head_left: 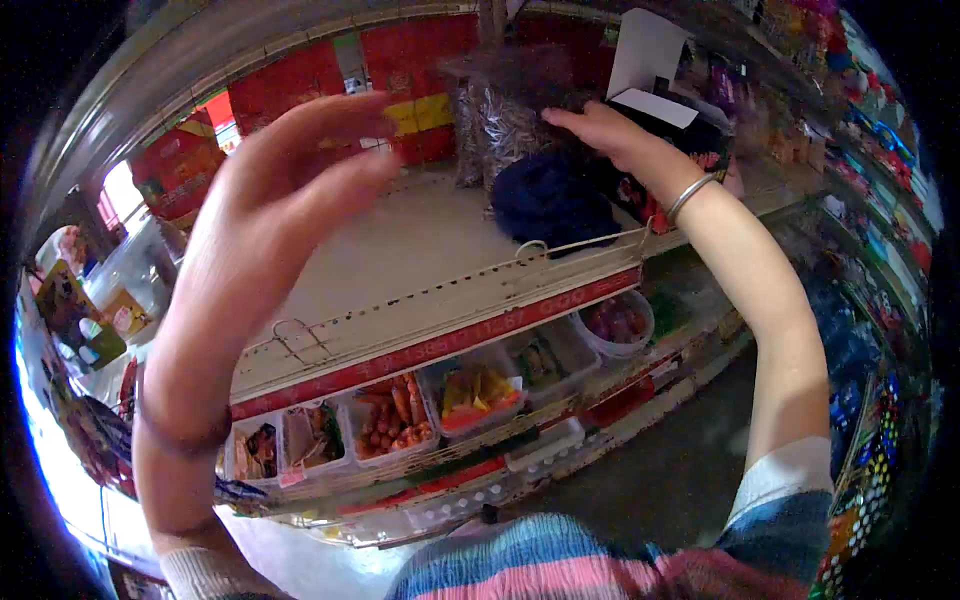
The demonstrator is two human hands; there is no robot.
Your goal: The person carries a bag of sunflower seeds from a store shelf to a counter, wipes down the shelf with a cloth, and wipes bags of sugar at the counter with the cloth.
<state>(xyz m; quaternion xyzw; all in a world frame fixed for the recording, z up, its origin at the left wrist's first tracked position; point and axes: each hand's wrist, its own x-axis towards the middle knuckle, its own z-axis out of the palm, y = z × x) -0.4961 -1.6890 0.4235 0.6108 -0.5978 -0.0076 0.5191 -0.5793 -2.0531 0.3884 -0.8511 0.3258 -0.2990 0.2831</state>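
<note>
My left hand is raised over the left part of the shelf, its thumb and fingers apart with nothing between them. It is slightly blurred. My right hand, with a silver bangle on the wrist, reaches over the shelf's right part. One digit points left towards a clear plastic bag with greyish-brown contents; some of its other fingers are hidden. Below that hand lies a bundled dark blue cloth. A dark box with a raised white flap stands just behind it.
A wire rail and red label strip edge the shelf. On the tier below sit clear tubs of packaged goods, one with red sausage-like packs, and a round tub. Red panels stand behind. Colourful hanging packets line the right side.
</note>
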